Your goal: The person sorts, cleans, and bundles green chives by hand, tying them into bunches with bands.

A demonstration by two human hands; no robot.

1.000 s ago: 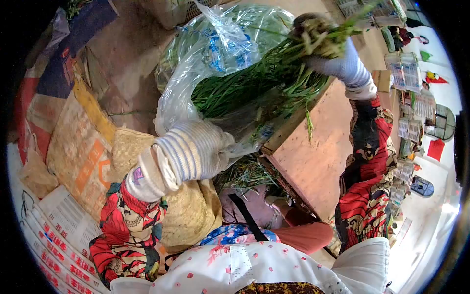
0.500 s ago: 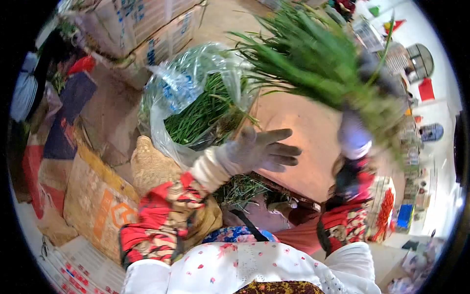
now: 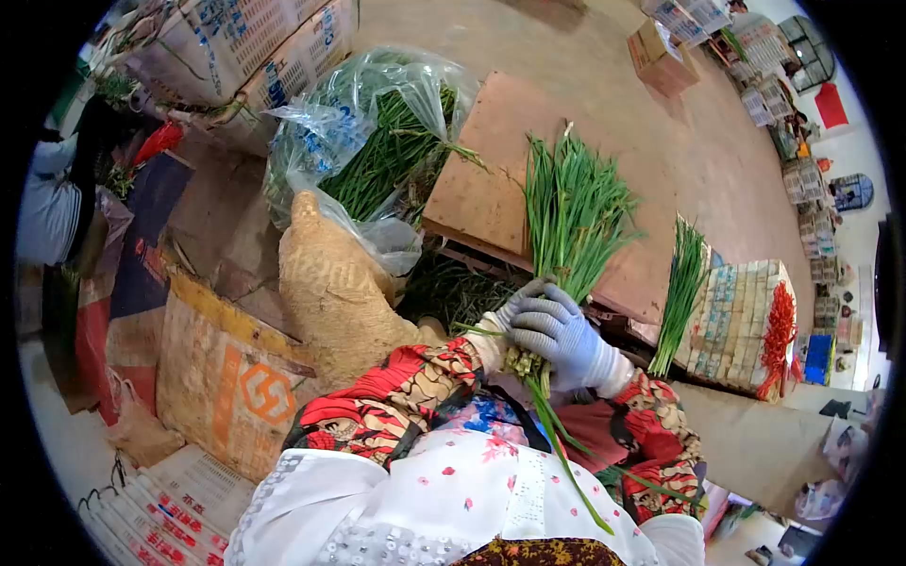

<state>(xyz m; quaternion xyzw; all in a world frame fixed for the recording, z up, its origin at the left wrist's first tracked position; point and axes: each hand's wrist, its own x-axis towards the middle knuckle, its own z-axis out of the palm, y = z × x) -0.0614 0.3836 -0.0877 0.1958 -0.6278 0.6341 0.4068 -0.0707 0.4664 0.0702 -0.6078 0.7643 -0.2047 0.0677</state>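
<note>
A bunch of long green leafy stalks point(image 3: 574, 212) lies with its leaves over the low reddish board point(image 3: 481, 193), its root ends toward my body. My gloved right hand point(image 3: 557, 335) is wrapped round the stalks near their base. Beside it, my gloved left hand point(image 3: 510, 316) is closed against the same bunch, partly hidden behind the right one. A few loose leaves hang down over my lap. More green stalks point(image 3: 392, 151) fill the open clear plastic bag point(image 3: 321, 141) left of the board.
Another green bunch point(image 3: 681, 292) stands right of the board, near a crate point(image 3: 736, 325) with red strips. A tan sack point(image 3: 330, 283) and a worn carton point(image 3: 222, 368) are at left. Stacked boxes point(image 3: 222, 47) stand at upper left, near a person point(image 3: 52, 198).
The bunch has come from the bag, through the air at right, down to the front of my body. My left hand was spread open and is now closed at the stalks beside my right.
</note>
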